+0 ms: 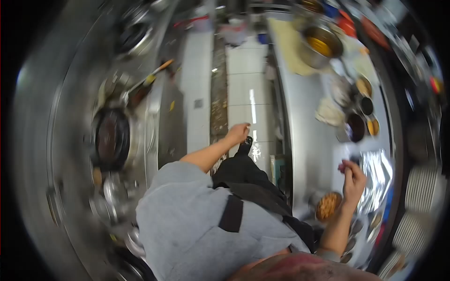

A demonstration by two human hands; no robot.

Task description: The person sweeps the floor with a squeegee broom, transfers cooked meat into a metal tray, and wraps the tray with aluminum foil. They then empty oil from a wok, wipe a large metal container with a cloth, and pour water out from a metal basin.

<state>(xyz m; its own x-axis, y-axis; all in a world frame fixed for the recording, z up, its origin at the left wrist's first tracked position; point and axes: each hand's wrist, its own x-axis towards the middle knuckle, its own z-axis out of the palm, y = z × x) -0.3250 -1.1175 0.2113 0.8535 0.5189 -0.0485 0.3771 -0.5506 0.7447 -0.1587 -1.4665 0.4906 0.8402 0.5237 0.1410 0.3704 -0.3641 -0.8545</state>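
Note:
My left hand point(239, 133) is out in front of me over the tiled floor, with its fingers curled in. Whether anything small is inside them is too blurred to make out. On the other side, my right hand point(354, 180) is raised above the right counter, pinching a small dark red piece point(342, 166) at the fingertips. Beside that hand lies a sheet of shiny foil point(376, 180). A bowl of orange-brown chunks point(328, 206) is close to my right forearm.
The steel counter point(307, 122) on my right carries a large pot with orange contents point(321, 45), a pot of dark liquid point(355, 127) and a crumpled white cloth point(329, 112). Stacked plates point(420, 189) stand farther right. Along the left runs a stove side with a dark pan point(111, 139).

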